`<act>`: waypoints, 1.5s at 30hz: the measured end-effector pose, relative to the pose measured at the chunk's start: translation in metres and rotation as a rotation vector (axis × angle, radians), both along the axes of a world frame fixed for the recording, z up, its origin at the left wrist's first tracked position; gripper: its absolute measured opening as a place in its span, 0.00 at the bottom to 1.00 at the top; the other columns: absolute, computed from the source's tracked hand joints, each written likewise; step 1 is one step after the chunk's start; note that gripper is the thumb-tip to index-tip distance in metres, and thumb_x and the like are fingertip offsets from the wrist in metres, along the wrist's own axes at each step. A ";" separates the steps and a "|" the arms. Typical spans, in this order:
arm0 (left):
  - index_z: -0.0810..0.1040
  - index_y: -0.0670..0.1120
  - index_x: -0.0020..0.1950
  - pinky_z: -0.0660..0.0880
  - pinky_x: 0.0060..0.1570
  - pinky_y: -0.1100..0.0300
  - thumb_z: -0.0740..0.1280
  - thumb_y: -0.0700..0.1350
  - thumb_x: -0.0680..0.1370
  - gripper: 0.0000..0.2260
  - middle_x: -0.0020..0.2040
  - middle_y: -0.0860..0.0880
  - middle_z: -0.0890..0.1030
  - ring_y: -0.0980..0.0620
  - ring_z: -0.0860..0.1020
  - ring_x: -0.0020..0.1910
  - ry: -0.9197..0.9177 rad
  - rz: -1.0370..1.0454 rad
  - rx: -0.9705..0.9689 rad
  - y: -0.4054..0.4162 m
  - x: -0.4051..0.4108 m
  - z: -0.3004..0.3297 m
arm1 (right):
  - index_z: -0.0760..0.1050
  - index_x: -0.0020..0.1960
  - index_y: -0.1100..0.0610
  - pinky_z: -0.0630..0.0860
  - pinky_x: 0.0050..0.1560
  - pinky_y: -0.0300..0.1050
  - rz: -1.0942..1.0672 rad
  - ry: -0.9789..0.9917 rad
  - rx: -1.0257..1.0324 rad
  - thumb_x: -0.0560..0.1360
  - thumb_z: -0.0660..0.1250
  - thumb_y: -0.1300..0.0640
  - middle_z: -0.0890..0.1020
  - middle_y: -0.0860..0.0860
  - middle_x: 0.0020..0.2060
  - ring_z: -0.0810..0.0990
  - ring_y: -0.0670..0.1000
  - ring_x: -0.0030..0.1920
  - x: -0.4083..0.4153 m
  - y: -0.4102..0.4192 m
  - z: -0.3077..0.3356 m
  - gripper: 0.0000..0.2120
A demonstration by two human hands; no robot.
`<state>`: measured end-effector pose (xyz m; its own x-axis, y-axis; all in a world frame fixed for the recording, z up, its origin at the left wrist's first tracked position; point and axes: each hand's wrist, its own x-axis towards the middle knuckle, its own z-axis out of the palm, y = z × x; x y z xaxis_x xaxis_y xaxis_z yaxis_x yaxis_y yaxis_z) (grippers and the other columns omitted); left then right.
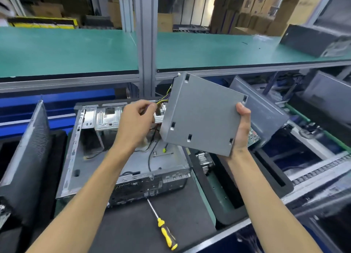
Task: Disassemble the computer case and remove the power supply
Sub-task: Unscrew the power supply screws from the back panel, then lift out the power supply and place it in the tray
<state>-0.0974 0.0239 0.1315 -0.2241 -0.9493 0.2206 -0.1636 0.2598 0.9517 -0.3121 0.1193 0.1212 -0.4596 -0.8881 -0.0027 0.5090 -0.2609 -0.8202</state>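
Head view: my right hand [240,127] grips the flat grey metal power supply box [203,114] by its near right edge, thumb over the top face, holding it tilted in the air above the open silver computer case [121,157]. The box sits directly left of that hand, its long axis running up and away from me. My left hand [135,123] lies just beside the box's left face, fingers curled and pinching the yellow and black cable bundle [161,101] that runs out of that side. I judge the cables are the last tether, so the left hand, nearer the case, must feed them clear. A yellow-handled screwdriver [163,228] rests on the dark mat below both wrists.
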 end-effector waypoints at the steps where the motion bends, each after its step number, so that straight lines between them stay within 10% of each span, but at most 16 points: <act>1: 0.81 0.55 0.43 0.70 0.28 0.69 0.65 0.47 0.81 0.09 0.30 0.58 0.80 0.62 0.75 0.28 -0.020 0.028 -0.019 -0.004 -0.011 0.001 | 0.80 0.56 0.55 0.81 0.45 0.52 -0.021 0.028 0.004 0.68 0.67 0.39 0.84 0.55 0.50 0.83 0.56 0.46 -0.008 -0.002 -0.001 0.24; 8: 0.79 0.49 0.53 0.72 0.29 0.67 0.61 0.43 0.82 0.07 0.33 0.52 0.82 0.63 0.76 0.27 -0.034 0.011 0.210 -0.030 -0.112 0.001 | 0.72 0.67 0.61 0.80 0.46 0.50 -0.216 0.251 0.066 0.62 0.74 0.42 0.83 0.54 0.53 0.83 0.53 0.49 -0.092 -0.030 -0.015 0.39; 17: 0.80 0.50 0.59 0.83 0.44 0.44 0.62 0.59 0.81 0.16 0.58 0.45 0.80 0.43 0.83 0.52 0.134 -0.178 0.643 -0.051 -0.210 0.008 | 0.67 0.68 0.46 0.72 0.55 0.26 -0.362 0.524 0.028 0.64 0.79 0.44 0.78 0.38 0.58 0.77 0.33 0.58 -0.157 -0.082 -0.041 0.36; 20: 0.72 0.53 0.64 0.83 0.43 0.41 0.71 0.64 0.74 0.24 0.58 0.54 0.73 0.40 0.77 0.60 0.148 -0.182 0.700 -0.053 -0.235 0.004 | 0.64 0.70 0.47 0.70 0.64 0.30 -0.355 0.584 0.011 0.65 0.80 0.45 0.75 0.43 0.65 0.74 0.38 0.66 -0.160 -0.099 -0.051 0.40; 23: 0.75 0.60 0.42 0.82 0.46 0.39 0.76 0.61 0.71 0.12 0.44 0.59 0.73 0.42 0.77 0.58 0.159 -0.061 0.683 -0.059 -0.246 0.000 | 0.62 0.71 0.50 0.69 0.69 0.37 -0.275 0.642 -0.014 0.64 0.82 0.45 0.74 0.46 0.66 0.73 0.42 0.68 -0.163 -0.109 -0.064 0.43; 30: 0.82 0.48 0.60 0.80 0.56 0.43 0.79 0.56 0.69 0.23 0.51 0.47 0.87 0.45 0.85 0.50 0.276 -0.018 0.742 -0.076 -0.254 -0.030 | 0.63 0.72 0.54 0.74 0.65 0.59 -0.087 0.821 -0.092 0.72 0.75 0.45 0.71 0.52 0.65 0.73 0.55 0.66 -0.146 -0.099 -0.095 0.35; 38: 0.68 0.45 0.72 0.81 0.53 0.44 0.84 0.55 0.54 0.50 0.59 0.42 0.83 0.44 0.85 0.52 0.450 0.171 0.699 -0.079 -0.248 -0.057 | 0.70 0.72 0.60 0.69 0.70 0.63 0.015 0.909 -0.179 0.82 0.59 0.54 0.74 0.52 0.70 0.71 0.55 0.72 -0.148 -0.102 -0.103 0.21; 45: 0.71 0.45 0.70 0.82 0.51 0.47 0.84 0.58 0.54 0.48 0.56 0.44 0.85 0.46 0.85 0.51 0.350 0.136 0.654 -0.085 -0.249 -0.058 | 0.72 0.71 0.58 0.68 0.69 0.64 -0.071 0.946 -0.177 0.83 0.59 0.52 0.75 0.49 0.70 0.71 0.51 0.72 -0.147 -0.106 -0.104 0.19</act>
